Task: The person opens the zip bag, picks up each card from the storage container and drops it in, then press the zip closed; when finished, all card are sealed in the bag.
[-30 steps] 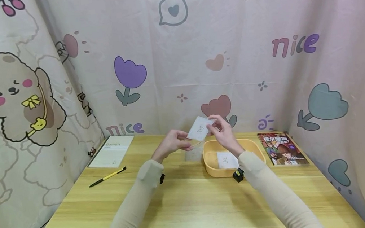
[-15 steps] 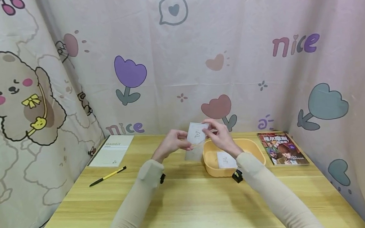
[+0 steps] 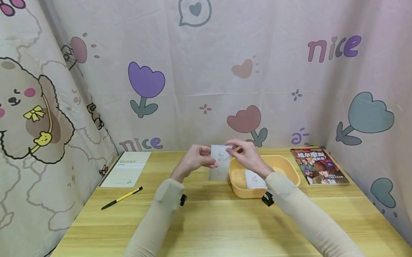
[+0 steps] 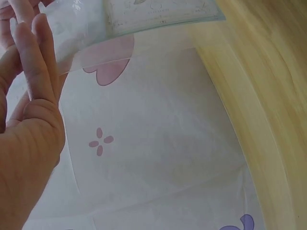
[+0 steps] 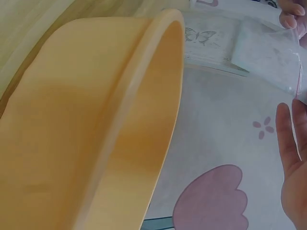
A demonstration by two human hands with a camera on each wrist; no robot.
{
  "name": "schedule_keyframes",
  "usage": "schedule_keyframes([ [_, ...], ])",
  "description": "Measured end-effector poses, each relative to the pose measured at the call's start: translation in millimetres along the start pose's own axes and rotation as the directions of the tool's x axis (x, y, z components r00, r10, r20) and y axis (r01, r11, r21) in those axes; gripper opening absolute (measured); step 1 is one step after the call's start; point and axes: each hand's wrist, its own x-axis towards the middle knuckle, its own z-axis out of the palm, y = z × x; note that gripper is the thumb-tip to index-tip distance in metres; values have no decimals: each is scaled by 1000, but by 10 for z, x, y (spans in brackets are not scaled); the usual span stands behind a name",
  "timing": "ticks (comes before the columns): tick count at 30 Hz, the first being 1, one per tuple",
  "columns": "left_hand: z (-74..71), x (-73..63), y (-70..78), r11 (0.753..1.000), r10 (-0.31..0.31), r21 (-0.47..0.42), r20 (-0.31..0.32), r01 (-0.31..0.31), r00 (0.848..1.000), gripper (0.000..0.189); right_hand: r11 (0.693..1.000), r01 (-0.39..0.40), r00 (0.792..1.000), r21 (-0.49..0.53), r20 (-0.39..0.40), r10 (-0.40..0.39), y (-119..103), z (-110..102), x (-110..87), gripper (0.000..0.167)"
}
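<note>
Both hands hold a small clear zip bag (image 3: 218, 150) at the back of the table. My left hand (image 3: 195, 159) pinches its lower left corner; my right hand (image 3: 246, 154) pinches the upper right one. A faint drawing shows on its face in the head view. A reddish line runs along one edge of the bag (image 5: 268, 56) in the right wrist view. Below it on the table lies a flat pack (image 3: 218, 174), whose butterfly print shows in the right wrist view. In the yellow basket (image 3: 236, 185) beside the right forearm lies a white card (image 3: 254, 179) with a drawing.
At the back left lies a white notebook (image 3: 126, 170), with a yellow and black pen (image 3: 121, 198) in front of it. A colourful magazine (image 3: 319, 166) lies right of the basket. A patterned curtain (image 3: 185, 65) hangs directly behind the table's far edge.
The bag has come down and to the left, from tilted to nearly upright. My right hand has lowered with it, while the left has stayed almost still.
</note>
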Motion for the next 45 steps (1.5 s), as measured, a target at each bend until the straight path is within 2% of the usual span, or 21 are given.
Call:
schedule_keyframes([
  [7, 9, 2, 17, 1000, -19, -13, -10, 19, 1000, 39, 998, 46, 998, -43, 37, -44, 38, -3, -23, 12],
  [14, 18, 9, 13, 1000, -4, 1, -2, 4, 1000, 39, 998, 33, 997, -46, 75, -30, 39, -18, -65, 13],
  [35, 14, -7, -3, 1000, -9, -21, -6, 8, 1000, 39, 995, -103, 993, 10, 67, 102, 109, -74, -116, 14],
  [41, -1, -29, -9, 999, -8, -33, -18, 8, 1000, 40, 986, -166, 982, 26, 98, 163, 132, -106, -156, 16],
  [45, -17, -33, -20, 999, -17, -30, -20, 16, 1000, 41, 973, -227, 965, 37, 141, 220, 161, -173, -195, 17],
])
